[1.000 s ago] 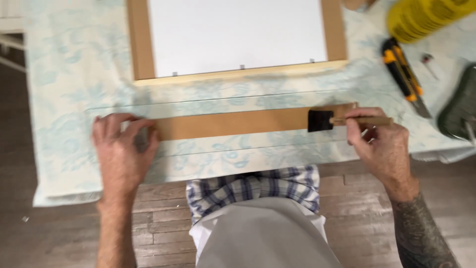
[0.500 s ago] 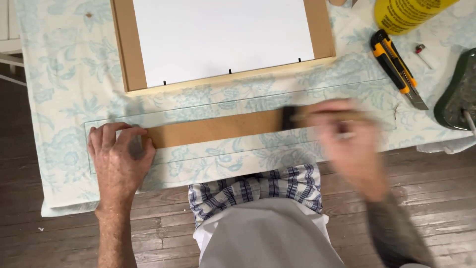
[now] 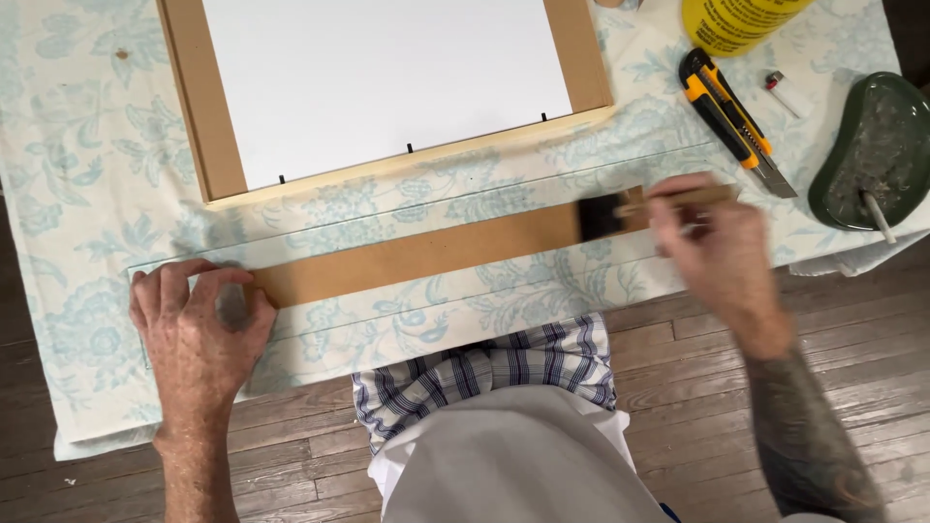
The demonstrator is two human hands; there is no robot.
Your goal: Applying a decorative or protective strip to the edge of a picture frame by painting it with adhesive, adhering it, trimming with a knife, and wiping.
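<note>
Showing one brown strip (image 3: 417, 254) lying across the cloth-covered tabletop (image 3: 77, 184), one brush (image 3: 620, 210), one frame (image 3: 208, 126) at 12 o'clock, one utility knife (image 3: 733, 119) at 2 o'clock. Left hand (image 3: 199, 324) lies flat, fingers spread, pressing the strip's 9 o'clock end. Right hand (image 3: 717, 252) grips the brush handle, bristles on the 3 o'clock end.

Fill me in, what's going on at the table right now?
A person stands at a table covered with a pale floral cloth. The left hand presses flat on the left end of a long brown strip, while the right hand holds a flat paintbrush with its dark bristles on the strip's right end. Above lies a framed white panel. A yellow utility knife and a green tray sit to the right.
</note>
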